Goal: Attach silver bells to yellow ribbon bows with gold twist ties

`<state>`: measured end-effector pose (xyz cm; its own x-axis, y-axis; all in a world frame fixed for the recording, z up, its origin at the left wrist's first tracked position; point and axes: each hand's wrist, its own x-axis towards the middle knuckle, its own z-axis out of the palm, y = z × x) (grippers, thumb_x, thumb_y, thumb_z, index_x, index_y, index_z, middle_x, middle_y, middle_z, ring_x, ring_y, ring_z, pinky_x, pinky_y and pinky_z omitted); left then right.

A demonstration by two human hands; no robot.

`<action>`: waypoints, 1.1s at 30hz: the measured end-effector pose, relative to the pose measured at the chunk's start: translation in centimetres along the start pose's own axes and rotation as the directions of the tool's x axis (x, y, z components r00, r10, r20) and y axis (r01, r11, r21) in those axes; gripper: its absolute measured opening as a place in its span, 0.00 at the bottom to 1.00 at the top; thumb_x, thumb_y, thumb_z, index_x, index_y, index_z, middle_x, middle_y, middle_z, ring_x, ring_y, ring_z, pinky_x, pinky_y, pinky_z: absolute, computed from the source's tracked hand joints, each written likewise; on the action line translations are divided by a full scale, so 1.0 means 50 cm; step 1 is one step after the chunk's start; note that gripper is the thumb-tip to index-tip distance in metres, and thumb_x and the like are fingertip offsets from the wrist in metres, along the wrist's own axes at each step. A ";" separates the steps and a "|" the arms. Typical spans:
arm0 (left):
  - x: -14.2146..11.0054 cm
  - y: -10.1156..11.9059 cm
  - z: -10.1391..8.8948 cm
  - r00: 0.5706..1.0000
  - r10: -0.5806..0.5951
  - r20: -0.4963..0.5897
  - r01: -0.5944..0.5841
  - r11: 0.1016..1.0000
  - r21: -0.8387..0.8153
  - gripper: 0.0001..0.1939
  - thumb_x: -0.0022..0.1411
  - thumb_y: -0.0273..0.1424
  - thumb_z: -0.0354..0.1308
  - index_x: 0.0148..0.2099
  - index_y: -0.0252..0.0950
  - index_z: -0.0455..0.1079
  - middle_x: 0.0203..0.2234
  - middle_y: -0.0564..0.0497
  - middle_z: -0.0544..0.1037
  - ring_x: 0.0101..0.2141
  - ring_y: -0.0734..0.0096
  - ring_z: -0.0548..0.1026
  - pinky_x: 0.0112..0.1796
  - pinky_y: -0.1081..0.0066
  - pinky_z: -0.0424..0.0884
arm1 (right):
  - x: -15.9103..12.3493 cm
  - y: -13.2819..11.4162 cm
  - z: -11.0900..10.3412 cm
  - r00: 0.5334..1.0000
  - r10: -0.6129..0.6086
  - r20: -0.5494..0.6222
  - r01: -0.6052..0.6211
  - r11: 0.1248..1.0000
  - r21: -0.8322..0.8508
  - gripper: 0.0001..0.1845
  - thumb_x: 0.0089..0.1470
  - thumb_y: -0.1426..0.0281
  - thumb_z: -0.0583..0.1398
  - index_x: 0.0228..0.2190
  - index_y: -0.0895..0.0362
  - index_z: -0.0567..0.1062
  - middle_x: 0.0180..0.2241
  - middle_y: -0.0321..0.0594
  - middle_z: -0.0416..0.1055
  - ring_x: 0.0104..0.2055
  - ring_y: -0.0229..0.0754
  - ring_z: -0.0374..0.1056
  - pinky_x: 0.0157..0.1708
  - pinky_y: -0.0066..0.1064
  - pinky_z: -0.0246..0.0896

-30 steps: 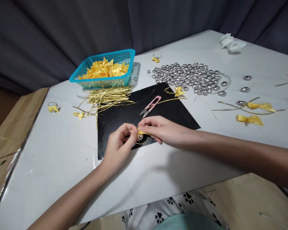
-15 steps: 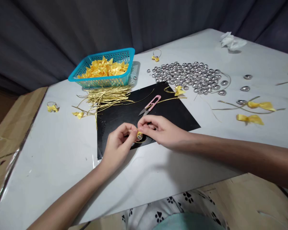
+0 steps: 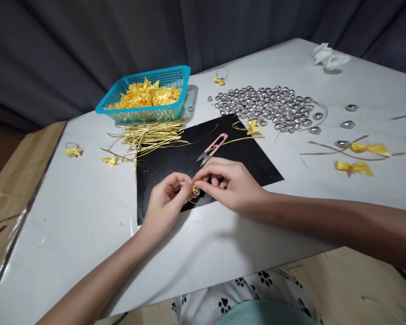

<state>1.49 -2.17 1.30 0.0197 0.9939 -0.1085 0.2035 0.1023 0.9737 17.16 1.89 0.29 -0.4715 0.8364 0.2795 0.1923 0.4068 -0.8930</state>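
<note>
My left hand (image 3: 167, 196) and my right hand (image 3: 228, 183) meet over the front of a black mat (image 3: 169, 164), fingertips pinched together. Between them is a small yellow ribbon bow with a shiny silver bead (image 3: 196, 191) on it; the fingers cover most of the bow. A thin gold wire (image 3: 193, 202) curves out just below the bead. My left thumb and forefinger grip the bow from the left, and my right thumb and forefinger pinch it from the right. Thread snips (image 3: 214, 148) with pink handles lie on the mat, just beyond my right hand.
A blue basket (image 3: 99, 108) of yellow bows stands at the back left, gold wires (image 3: 155, 135) before it. Silver beads (image 3: 267, 106) spread behind the mat. Finished-looking bow rings (image 3: 73, 150) and loose bows (image 3: 353, 167) lie at the sides. Crumpled white tissue (image 3: 329, 58) sits far right.
My right hand has turned slightly, its fingers shifting around the bow and bead. My left hand keeps its pinch in nearly the same place.
</note>
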 end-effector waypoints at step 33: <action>-0.002 -0.003 -0.002 0.998 0.069 0.005 -0.068 0.973 0.222 0.05 0.55 0.29 0.57 0.29 0.34 0.71 0.23 0.54 0.75 0.26 0.76 0.71 0.27 0.79 0.66 | 0.032 -0.028 -0.023 0.774 0.499 0.389 -0.568 0.819 0.079 0.08 0.57 0.75 0.54 0.26 0.61 0.69 0.21 0.31 0.56 0.22 0.29 0.49 0.20 0.24 0.43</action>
<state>1.38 -2.27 1.20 0.0384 0.9984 -0.0425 0.4137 0.0228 0.9101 17.15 3.07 2.37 -0.6041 0.7077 -0.3664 0.3572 -0.1706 -0.9183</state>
